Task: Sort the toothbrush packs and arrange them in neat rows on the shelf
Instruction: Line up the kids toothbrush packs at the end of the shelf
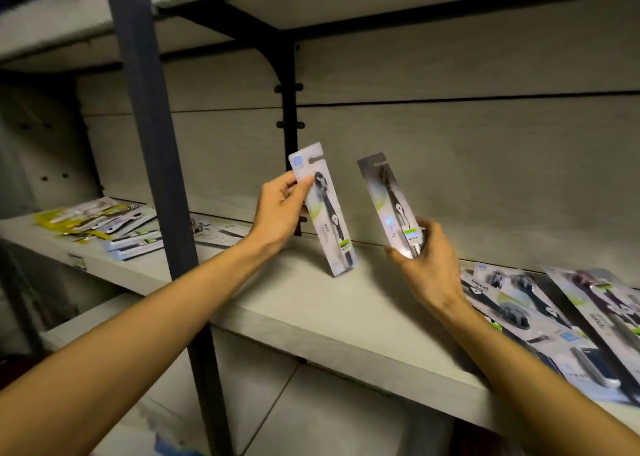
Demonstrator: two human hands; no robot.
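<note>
- Head view: the left hand (277,209) pinches a toothbrush pack (323,213) near its top, thumb on the front, its lower edge resting on the shelf (311,303), standing tilted near the back panel; the right hand (427,258) grips a second pack (389,206) by its lower end, held just above the shelf.
- No row exists yet; a loose pile (554,313) at right and a mixed heap (110,223) at left lie unsorted; I judge the task barely begun.

One toothbrush pack (323,209), a pale card with a dark brush, stands tilted with its bottom edge on the shelf (311,303). A second similar pack (388,202) is held above the board. More packs (540,313) lie flat and overlapping at the right.
</note>
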